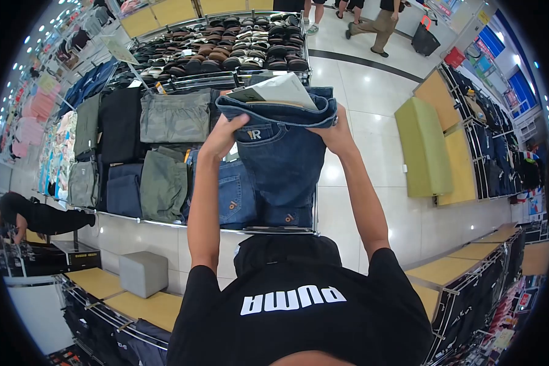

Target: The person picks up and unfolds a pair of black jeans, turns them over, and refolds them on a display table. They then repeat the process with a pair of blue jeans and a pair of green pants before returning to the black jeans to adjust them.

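Note:
Dark blue jeans (287,161) hang from both hands, held up by the waistband above the right end of a display table. My left hand (224,135) grips the waistband's left side, its thumb in front near a light logo on the pocket. On the right side, my right hand (337,131) is closed round the waistband. A white paper or tag (283,90) sticks up from the waist opening. Below and behind the held pair, folded blue jeans (233,194) lie on the table, beside folded olive trousers (163,183).
Rows of sandals (226,46) fill a rack beyond the table. A green padded bench (422,146) stands right, near a clothes rack (488,140). A grey cube stool (143,273) is lower left. A person in black (43,216) bends at far left; other people's legs show at top.

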Motion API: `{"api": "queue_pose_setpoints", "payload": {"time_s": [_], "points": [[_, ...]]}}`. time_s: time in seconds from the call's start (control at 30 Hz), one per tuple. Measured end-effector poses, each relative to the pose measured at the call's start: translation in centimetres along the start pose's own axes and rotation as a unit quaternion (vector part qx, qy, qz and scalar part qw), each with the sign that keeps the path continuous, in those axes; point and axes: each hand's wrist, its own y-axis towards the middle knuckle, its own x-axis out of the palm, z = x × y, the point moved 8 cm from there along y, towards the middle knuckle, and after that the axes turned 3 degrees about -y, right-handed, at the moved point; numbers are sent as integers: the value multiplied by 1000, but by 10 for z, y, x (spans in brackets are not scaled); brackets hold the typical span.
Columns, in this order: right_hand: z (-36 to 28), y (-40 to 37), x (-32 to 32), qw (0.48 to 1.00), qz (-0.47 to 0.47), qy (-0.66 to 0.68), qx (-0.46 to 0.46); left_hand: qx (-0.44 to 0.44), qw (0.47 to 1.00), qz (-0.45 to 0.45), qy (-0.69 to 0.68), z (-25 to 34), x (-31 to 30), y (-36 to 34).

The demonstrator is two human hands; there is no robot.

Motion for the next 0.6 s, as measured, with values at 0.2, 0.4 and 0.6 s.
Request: {"api": "queue_pose_setpoints", "payload": {"time_s": [0.2, 0.4, 0.6], "points": [[0, 13, -14, 999, 30, -14, 15, 139, 977, 29, 161, 38, 22, 11], [-27, 23, -25, 994, 85, 1, -64, 244, 958, 47, 140, 80, 52, 0], [-64, -15, -20, 1000, -10, 15, -19, 363, 914, -24, 181, 92, 72, -60]]}}
